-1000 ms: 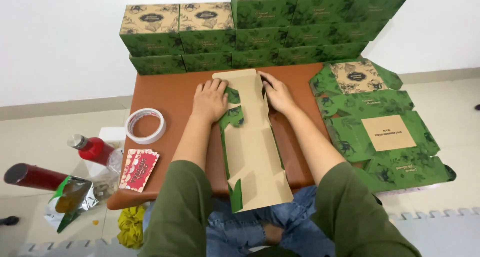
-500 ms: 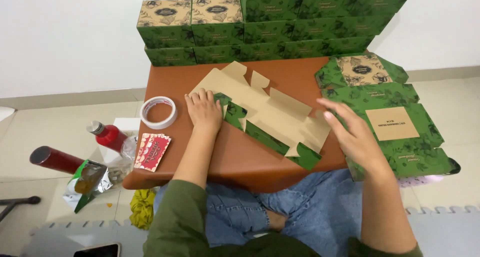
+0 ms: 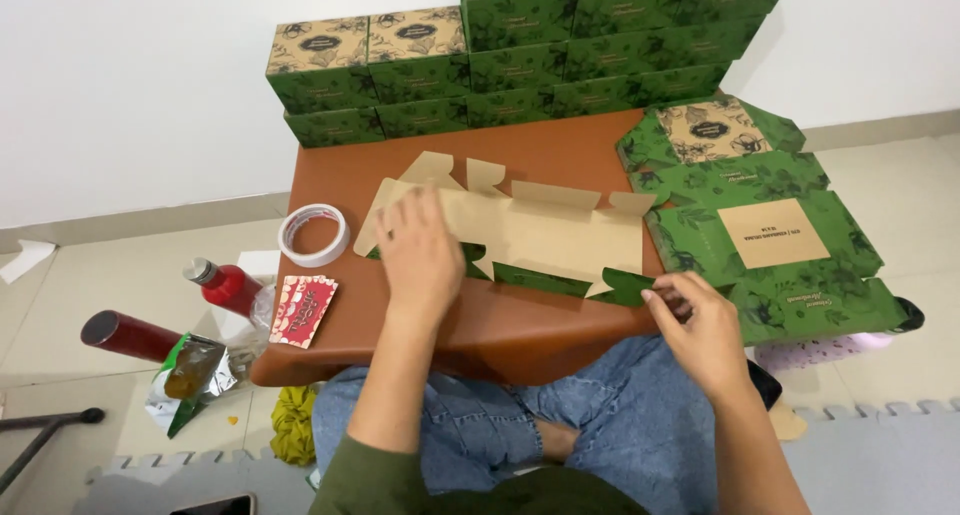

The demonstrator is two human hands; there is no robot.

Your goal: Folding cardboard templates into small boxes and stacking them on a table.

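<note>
The desk [image 3: 540, 150] carries a flat box blank [image 3: 540, 237], kraft side up, lying crosswise between both hands. A stack of flat blanks [image 3: 770, 230] lies just beyond the right hand, overhanging the desk edge; a nudge from that hand could tip it to the floor. The left hand [image 3: 420, 260] rests flat and spread on the blank's left part. If its pressure lifts, the blank can slide or pivot. The right hand [image 3: 700, 325] pinches the blank's near right corner between fingertips; a hard pull risks creasing or tearing that flap. A tape roll [image 3: 314, 235] sits left of the left hand, near enough to be knocked off.
</note>
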